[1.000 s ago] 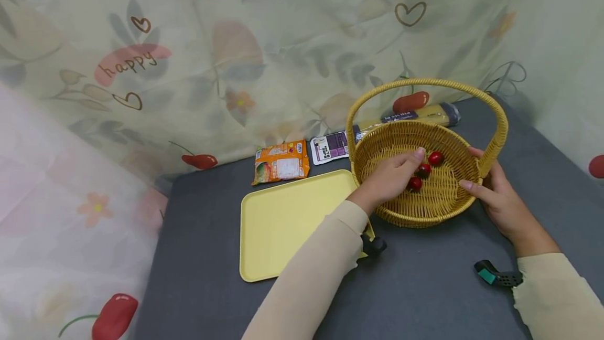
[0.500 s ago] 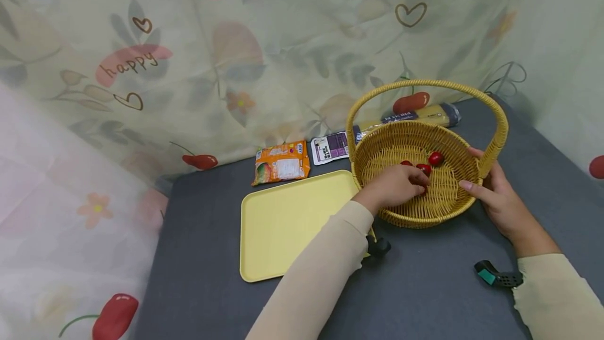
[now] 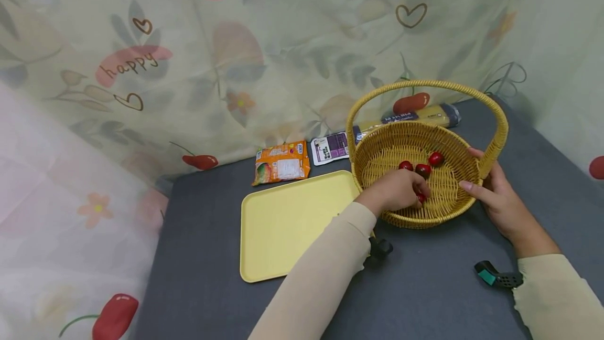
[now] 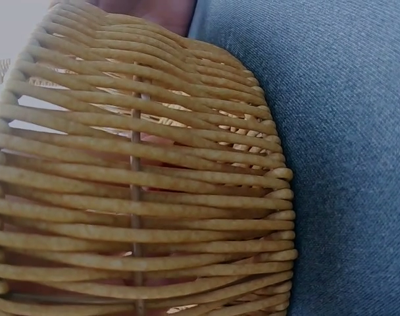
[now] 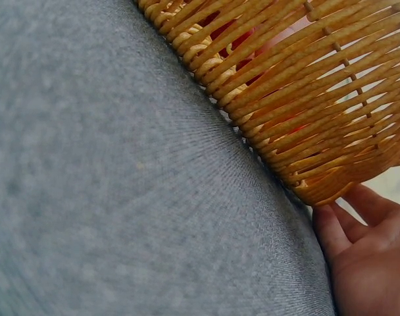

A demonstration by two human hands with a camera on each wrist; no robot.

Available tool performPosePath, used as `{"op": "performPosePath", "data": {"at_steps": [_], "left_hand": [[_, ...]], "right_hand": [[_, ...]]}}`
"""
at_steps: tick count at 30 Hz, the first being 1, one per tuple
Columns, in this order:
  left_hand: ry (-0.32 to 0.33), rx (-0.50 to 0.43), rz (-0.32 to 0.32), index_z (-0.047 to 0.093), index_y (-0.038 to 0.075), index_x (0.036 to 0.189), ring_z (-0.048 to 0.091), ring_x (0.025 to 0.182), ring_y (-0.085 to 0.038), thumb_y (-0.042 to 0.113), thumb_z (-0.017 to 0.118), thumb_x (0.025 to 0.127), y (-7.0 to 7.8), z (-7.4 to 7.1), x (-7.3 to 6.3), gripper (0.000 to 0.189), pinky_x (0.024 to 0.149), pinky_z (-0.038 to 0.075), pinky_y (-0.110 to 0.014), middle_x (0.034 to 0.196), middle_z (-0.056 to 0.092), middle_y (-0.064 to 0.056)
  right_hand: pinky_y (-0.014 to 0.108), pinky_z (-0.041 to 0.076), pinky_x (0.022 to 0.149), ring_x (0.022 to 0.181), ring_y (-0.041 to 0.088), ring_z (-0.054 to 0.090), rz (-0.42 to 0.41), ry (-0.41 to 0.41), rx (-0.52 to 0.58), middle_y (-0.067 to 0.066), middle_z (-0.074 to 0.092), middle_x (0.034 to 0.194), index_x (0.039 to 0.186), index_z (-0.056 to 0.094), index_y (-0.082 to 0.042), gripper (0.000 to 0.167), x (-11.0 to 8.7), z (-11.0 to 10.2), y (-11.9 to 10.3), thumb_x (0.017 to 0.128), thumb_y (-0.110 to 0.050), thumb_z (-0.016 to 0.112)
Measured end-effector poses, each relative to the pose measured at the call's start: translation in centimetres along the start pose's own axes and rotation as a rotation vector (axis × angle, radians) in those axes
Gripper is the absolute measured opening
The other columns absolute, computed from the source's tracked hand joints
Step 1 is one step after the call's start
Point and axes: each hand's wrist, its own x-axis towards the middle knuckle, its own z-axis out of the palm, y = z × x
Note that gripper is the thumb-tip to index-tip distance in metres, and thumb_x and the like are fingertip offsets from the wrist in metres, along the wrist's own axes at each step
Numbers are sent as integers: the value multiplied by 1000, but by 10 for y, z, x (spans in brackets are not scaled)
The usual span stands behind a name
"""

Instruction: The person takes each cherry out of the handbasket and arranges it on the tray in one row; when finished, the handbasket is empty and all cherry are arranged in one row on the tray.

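Note:
Several shiny red cherries [image 3: 436, 159] lie on the floor of a round yellow wicker basket [image 3: 441, 206] with a tall arched handle. My left hand [image 3: 398, 190] reaches into it over the front left rim, fingers curled round a cherry [image 3: 421, 198] near the front wall. Woven strands of the basket [image 4: 206, 204] fill most of the left wrist view and mostly hide that hand. At the right side, under the handle's foot, my right hand [image 3: 497, 198] grips the basket, thumb over the rim. The right wrist view shows its fingers [image 5: 331, 230] against the wicker's lower edge.
A yellow tray [image 3: 292, 224] lies left of the basket, partly under the left sleeve. Behind it are an orange snack packet [image 3: 281, 161], a purple and white packet [image 3: 330, 147] and a long pasta packet [image 3: 431, 115]. A patterned curtain [image 3: 283, 56] hangs behind the grey table [image 3: 203, 235].
My left hand has moved from the basket's middle toward its front, and the cherry at its fingers has shifted forward. Another cherry at the left has come into sight. The right hand stays put.

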Motion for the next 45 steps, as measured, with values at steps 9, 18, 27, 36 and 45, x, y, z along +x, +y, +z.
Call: {"op": "performPosePath", "data": {"at_steps": [9,18,27,36,45], "left_hand": [[57,-81,72,82,19,119,59,95,-9,9,82,100,-3,1,-1,22,82,49,-20,106,70,13],[166,-284,244,80,10,116,60,97,-7,6,80,101,-9,0,-3,16,83,49,-17,105,69,13],[313,-320,310,80,15,122,58,101,-6,15,81,102,-13,-3,-13,20,85,51,-18,118,63,9],[416,-503,379,76,9,127,65,101,-6,5,78,102,-13,-3,-28,26,89,56,-22,121,67,7],[454,-565,427,74,8,131,67,98,-10,3,76,102,-20,-10,-55,29,88,59,-27,123,68,4]], "right_hand": [[16,46,98,138,19,47,22,4,-28,14,34,159,171,27,-13,73,-1,0,2,107,12,51],[16,48,97,136,17,49,24,5,-36,14,35,158,171,26,-13,72,-1,0,3,107,12,51],[16,47,98,137,17,49,22,3,-28,13,35,159,171,26,-13,73,-2,0,4,107,12,51],[16,48,98,135,14,53,15,-1,-10,11,39,157,171,26,-12,72,-2,-1,5,107,13,50],[17,48,98,133,14,55,2,-1,4,10,43,155,170,27,-11,72,-1,-2,5,107,14,49]]}}
